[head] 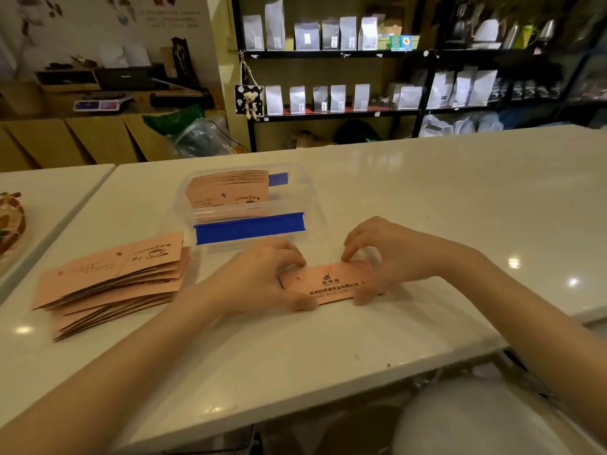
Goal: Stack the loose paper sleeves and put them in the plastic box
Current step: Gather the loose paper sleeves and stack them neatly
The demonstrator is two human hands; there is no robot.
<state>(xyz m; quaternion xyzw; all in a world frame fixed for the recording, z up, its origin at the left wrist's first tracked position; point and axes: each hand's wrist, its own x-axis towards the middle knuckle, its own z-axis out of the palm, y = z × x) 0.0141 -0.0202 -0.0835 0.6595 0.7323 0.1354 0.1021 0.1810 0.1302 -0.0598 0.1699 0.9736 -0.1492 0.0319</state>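
Both hands pinch a small bundle of sleeves (331, 283) between them, left hand (262, 277) and right hand (381, 254) at opposite ends. Light, flexible and likely slippery, it wants squeezing by its short edges. The plastic box (249, 208) sits just beyond the fingertips.

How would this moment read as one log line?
both hands squaring small sleeve stack on counter | loose pile left | plastic box open, partly filled

Two hands (262, 277) (387, 254), one clear plastic box (295, 192), three batches of paper sleeves (111, 280) (226, 192) (331, 284), uncountable singly.
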